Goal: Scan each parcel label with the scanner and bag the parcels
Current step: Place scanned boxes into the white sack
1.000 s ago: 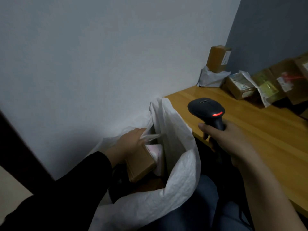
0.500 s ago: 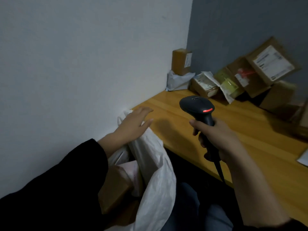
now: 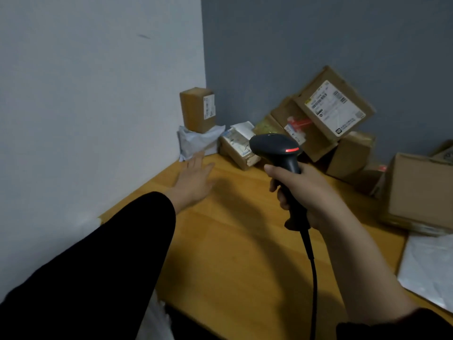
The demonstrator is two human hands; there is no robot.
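The head camera looks down at a wooden table (image 3: 232,253) that sits in a corner between a white wall and a grey wall.

The left hand (image 3: 196,177) reaches out low over the table. Its fingers are straight and a little spread, and it holds nothing. A black sleeve (image 3: 98,266) covers the arm. The fingertips are very near a soft white parcel (image 3: 198,142) in the corner. The hand is a bit blurry, so I cannot tell if it touches the parcel. A small brown box (image 3: 197,109) stands upright on that soft parcel, with a white label on its side.

The right hand (image 3: 301,192) is wrapped around the handle of the black scanner (image 3: 277,148) and holds it up above the table. A red light (image 3: 291,150) glows on the scanner's head. A black cable (image 3: 312,266) hangs down from the handle.

More parcels are piled against the grey wall behind the scanner. A low taped box (image 3: 236,149) lies just left of the scanner's head. A big box (image 3: 333,106) leans tilted on top of the pile, and its white label faces the camera. A plain brown box (image 3: 421,190) sits at the right edge of the table. A grey plastic parcel (image 3: 431,268) lies flat in front of it.

A bit of the white bag (image 3: 157,322) shows at the bottom, beside the table edge and under the left arm.
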